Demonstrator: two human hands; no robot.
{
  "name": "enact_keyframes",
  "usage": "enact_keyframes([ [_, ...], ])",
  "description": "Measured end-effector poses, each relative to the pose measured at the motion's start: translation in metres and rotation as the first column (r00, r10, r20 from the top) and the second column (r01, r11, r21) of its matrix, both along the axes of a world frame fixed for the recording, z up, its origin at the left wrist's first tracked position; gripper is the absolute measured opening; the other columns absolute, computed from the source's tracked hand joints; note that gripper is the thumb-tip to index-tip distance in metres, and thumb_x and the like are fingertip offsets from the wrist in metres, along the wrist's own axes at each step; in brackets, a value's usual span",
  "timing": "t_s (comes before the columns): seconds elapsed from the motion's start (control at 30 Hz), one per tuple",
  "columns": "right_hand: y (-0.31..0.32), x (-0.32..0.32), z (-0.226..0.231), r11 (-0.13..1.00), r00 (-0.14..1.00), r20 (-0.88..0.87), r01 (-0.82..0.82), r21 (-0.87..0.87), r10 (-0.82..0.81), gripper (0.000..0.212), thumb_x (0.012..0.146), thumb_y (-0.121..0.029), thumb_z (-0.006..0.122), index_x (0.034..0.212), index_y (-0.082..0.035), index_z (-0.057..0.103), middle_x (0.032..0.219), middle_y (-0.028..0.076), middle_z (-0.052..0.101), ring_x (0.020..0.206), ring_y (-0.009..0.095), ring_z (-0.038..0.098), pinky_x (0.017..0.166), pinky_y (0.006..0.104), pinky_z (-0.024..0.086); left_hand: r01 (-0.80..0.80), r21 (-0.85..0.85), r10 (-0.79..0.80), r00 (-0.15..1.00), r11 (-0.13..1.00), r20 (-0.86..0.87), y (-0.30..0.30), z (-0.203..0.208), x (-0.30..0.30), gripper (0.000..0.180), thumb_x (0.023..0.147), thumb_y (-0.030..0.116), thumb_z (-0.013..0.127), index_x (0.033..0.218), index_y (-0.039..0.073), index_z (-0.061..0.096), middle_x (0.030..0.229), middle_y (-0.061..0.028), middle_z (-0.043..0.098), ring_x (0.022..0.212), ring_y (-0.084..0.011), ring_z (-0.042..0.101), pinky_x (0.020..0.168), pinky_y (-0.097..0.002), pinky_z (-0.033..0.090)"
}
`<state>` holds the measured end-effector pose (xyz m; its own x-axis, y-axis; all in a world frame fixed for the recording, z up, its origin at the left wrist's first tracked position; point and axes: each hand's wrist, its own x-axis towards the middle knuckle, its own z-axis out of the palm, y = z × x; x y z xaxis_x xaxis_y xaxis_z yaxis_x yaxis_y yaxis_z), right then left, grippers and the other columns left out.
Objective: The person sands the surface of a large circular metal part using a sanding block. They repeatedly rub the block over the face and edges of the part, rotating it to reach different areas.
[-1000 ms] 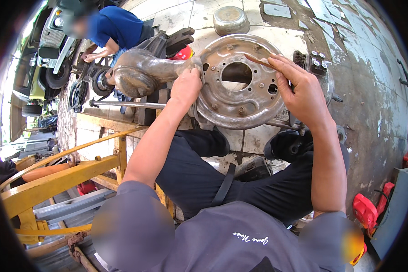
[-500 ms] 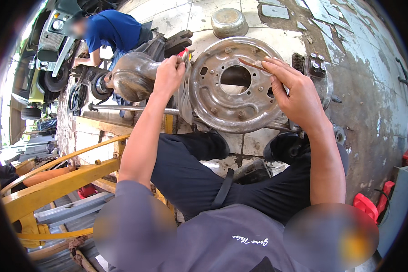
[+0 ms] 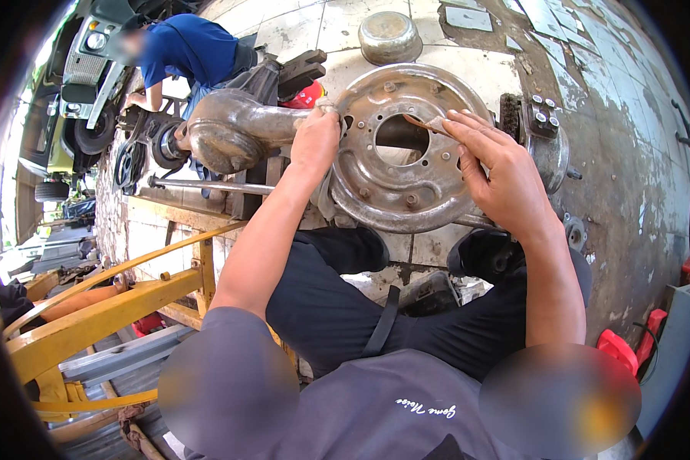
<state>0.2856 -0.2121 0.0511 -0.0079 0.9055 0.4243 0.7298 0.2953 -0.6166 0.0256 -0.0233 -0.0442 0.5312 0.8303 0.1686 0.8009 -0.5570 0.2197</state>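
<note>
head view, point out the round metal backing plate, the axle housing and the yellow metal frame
Round metal backing plate (image 3: 391,183): head view, face below the centre hole.
Axle housing (image 3: 224,132): head view, its rounded bulge.
Yellow metal frame (image 3: 107,320): head view, its thick beam.

one holed disc (image 3: 395,178), four silver caps (image 3: 540,117)

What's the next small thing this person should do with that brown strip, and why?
Perhaps draw the thin brown strip in the right hand along the edge of the metal plate's central hole: its tip appears over that edge, and brownish patches mark the plate.
</note>
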Motion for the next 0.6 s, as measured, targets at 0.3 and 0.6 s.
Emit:
enact_keyframes([
  [0.3, 0.004, -0.004, -0.005, 1.0, 1.0, -0.003, -0.012, 0.0, 0.012, 0.029, 0.092, 0.0, 0.059, 0.119, 0.002, 0.068, 0.124, 0.022, 0.067, 0.124, 0.037, 0.06, 0.102, 0.0433, 0.049, 0.076, 0.027, -0.08, 0.959, 0.997, 0.271, 0.036, -0.004, -0.007, 0.017, 0.095, 0.015, 0.06, 0.1, 0.001, 0.07, 0.103, -0.0215, 0.066, 0.099, -0.0413, 0.063, 0.088, -0.0467, 0.051],
  [0.6, 0.005, -0.006, -0.005, 0.999, 1.0, -0.004, -0.029, 0.025, 0.029, 0.027, 0.092, -0.001, 0.059, 0.117, 0.002, 0.069, 0.123, 0.021, 0.068, 0.122, 0.036, 0.061, 0.103, 0.043, 0.049, 0.169, 0.102, -0.187, 0.961, 0.98, 0.204, 0.032, -0.01, 0.004, 0.016, 0.089, 0.007, 0.063, 0.103, 0.003, 0.069, 0.109, -0.0126, 0.065, 0.104, -0.0341, 0.062, 0.093, -0.043, 0.05],
])
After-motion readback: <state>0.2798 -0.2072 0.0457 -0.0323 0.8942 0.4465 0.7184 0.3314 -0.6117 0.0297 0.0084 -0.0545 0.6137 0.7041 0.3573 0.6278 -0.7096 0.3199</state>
